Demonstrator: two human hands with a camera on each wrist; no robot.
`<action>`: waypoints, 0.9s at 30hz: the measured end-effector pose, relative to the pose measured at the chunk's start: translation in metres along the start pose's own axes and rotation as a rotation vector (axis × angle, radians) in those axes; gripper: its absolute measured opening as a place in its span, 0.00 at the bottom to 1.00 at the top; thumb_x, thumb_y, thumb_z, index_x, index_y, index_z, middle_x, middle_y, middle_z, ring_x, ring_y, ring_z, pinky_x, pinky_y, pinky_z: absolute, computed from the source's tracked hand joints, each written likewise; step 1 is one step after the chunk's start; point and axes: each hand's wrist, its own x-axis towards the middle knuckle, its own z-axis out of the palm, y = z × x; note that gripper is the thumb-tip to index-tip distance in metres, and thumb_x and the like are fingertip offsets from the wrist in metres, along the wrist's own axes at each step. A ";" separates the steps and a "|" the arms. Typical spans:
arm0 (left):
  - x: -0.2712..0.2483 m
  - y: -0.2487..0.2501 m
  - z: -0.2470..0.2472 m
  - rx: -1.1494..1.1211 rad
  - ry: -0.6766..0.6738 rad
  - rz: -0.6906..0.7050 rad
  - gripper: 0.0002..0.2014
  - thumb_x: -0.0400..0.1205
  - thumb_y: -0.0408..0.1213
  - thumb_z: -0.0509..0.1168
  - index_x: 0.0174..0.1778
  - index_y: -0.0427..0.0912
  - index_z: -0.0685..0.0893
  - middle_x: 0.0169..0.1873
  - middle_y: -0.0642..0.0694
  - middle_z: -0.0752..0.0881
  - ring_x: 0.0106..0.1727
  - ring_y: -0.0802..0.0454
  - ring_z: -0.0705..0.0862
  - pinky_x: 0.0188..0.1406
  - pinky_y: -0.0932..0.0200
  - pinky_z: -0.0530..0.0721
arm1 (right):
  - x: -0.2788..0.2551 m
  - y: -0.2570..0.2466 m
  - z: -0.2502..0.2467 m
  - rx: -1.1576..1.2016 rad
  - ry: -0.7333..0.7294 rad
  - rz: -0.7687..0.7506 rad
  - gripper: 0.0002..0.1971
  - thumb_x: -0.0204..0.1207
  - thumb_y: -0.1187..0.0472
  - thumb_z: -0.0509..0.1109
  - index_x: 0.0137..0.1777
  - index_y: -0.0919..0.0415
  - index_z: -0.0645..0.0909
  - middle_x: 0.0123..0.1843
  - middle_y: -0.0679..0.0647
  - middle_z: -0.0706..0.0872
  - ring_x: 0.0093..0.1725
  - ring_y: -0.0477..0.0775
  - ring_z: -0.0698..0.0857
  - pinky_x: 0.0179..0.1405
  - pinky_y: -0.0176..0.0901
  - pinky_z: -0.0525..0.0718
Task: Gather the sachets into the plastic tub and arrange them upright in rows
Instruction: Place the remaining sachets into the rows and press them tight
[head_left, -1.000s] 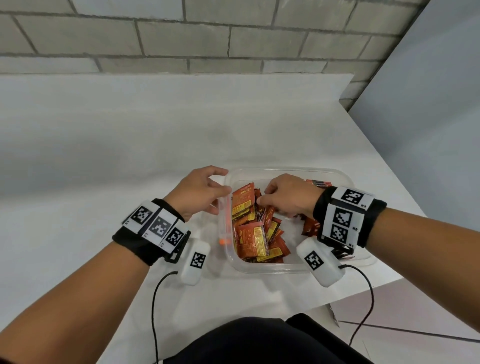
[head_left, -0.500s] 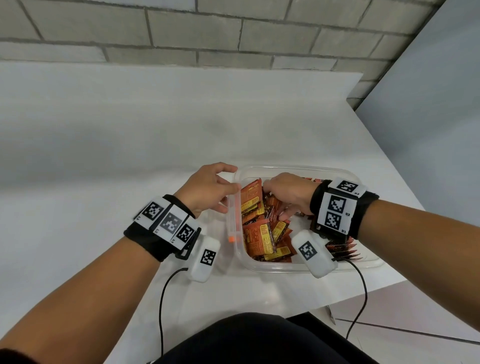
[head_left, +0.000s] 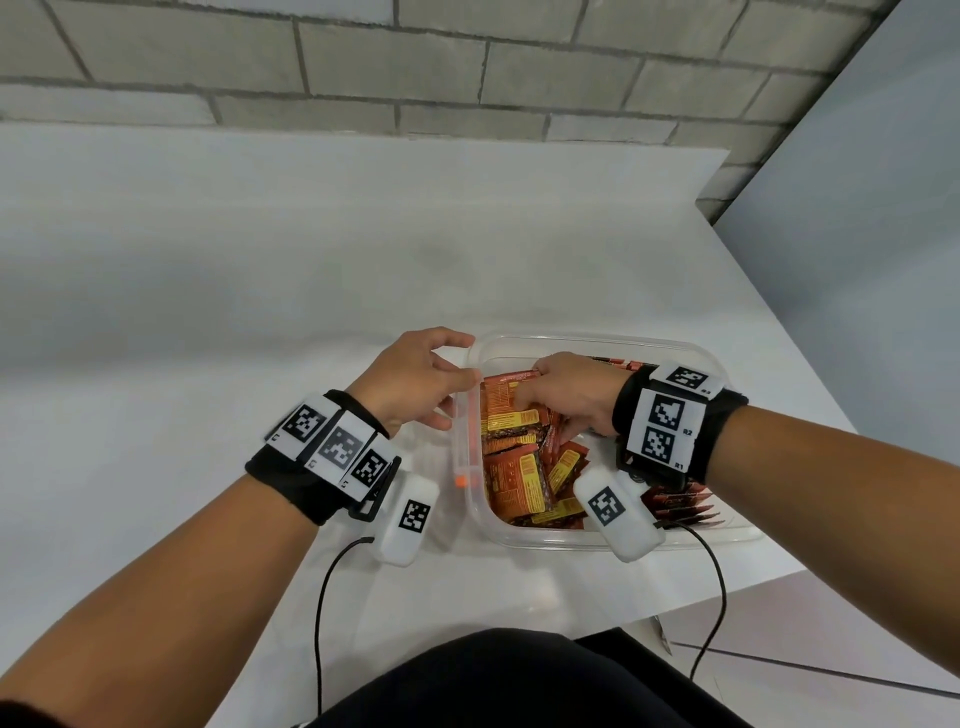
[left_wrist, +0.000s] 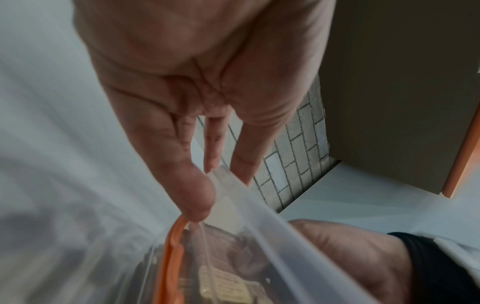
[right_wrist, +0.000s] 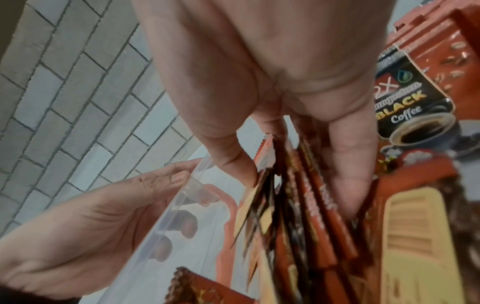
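The tub (head_left: 613, 540) is steadied on the desk (head_left: 208, 322) by the left hand (head_left: 415, 384), its grip curled over the rim. A bundle of sachets (right_wrist: 298, 197) is pinched edge-on by the right hand (head_left: 566, 395), presumably for standing in a row. Fingertips through the wall appear only in the right wrist view.

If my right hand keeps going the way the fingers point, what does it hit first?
Most likely the tub's left wall. The right hand grips a bunch of sachets and points there; depth is unclear.
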 end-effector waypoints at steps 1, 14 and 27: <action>0.000 0.000 0.000 0.000 0.001 0.000 0.22 0.80 0.36 0.71 0.69 0.50 0.77 0.48 0.43 0.89 0.37 0.49 0.87 0.32 0.56 0.88 | -0.001 0.000 -0.001 -0.021 0.007 -0.016 0.14 0.74 0.64 0.73 0.59 0.63 0.79 0.55 0.61 0.88 0.51 0.59 0.89 0.45 0.51 0.90; -0.001 -0.001 0.000 0.000 0.007 -0.002 0.22 0.80 0.38 0.71 0.69 0.51 0.77 0.49 0.43 0.88 0.38 0.50 0.86 0.33 0.55 0.89 | -0.001 -0.006 0.005 -0.419 0.077 -0.086 0.16 0.73 0.53 0.74 0.55 0.63 0.83 0.37 0.56 0.84 0.29 0.50 0.80 0.24 0.36 0.77; 0.001 -0.001 0.000 0.009 0.011 -0.004 0.22 0.79 0.38 0.72 0.69 0.52 0.78 0.48 0.44 0.89 0.36 0.50 0.86 0.31 0.57 0.88 | 0.008 -0.005 0.017 -0.107 -0.075 -0.030 0.23 0.71 0.68 0.76 0.66 0.62 0.76 0.62 0.59 0.82 0.55 0.58 0.85 0.40 0.47 0.91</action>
